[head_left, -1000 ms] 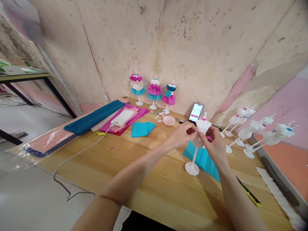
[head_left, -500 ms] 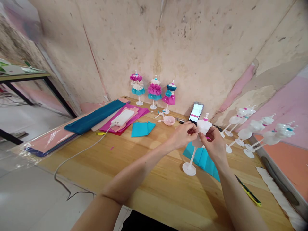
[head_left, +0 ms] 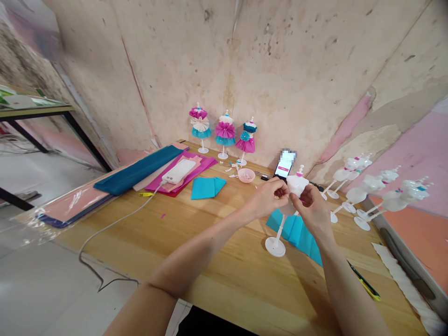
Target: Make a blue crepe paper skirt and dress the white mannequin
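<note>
White plastic dress-form mannequin [head_left: 297, 185] leans on its stand above folded turquoise paper [head_left: 293, 232] on the wooden table [head_left: 245, 280]. Left hand [head_left: 266, 198] and right hand [head_left: 311, 210] are closed on its body, pinching close together for steady control; the exact finger contact is partly hidden.

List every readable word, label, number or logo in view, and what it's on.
No text can be read in this view.
Phone screen: pink bar and lines, too small and blurred to read.
Power bank: no readable marking.
Craft knife handle: no readable marking.
</note>
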Tool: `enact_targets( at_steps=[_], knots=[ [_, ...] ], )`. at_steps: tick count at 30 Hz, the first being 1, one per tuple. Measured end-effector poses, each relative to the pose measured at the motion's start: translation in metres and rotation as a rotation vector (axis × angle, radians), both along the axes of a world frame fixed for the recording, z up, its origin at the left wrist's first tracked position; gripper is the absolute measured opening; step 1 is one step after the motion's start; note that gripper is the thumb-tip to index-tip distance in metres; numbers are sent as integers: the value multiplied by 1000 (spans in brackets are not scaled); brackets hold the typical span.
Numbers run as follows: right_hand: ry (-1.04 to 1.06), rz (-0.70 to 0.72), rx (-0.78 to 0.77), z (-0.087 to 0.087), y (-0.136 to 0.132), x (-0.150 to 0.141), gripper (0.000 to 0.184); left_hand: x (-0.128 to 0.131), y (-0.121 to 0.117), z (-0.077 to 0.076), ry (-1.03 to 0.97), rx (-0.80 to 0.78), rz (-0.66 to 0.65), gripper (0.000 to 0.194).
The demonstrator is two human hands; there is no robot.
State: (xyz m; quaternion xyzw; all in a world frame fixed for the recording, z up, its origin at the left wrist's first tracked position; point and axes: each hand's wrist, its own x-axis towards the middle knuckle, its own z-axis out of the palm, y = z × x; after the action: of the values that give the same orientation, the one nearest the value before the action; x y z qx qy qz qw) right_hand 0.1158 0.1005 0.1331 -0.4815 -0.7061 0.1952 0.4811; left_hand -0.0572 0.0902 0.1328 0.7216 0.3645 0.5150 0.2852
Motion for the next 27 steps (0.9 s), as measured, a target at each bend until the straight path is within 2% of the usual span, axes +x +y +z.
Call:
enact_targets(
  at_steps=[5,12,27],
  knots=[
    [7,20,-23,0,0,1,50,-2,2,-1,11,17,14,8],
    [37,79,-60,1,2,4,42,-4,6,-1,28,43,58,10],
    [-8,-8,-7,1,1,4,42,-3,7,-3,26,3,41,15]
  ],
)
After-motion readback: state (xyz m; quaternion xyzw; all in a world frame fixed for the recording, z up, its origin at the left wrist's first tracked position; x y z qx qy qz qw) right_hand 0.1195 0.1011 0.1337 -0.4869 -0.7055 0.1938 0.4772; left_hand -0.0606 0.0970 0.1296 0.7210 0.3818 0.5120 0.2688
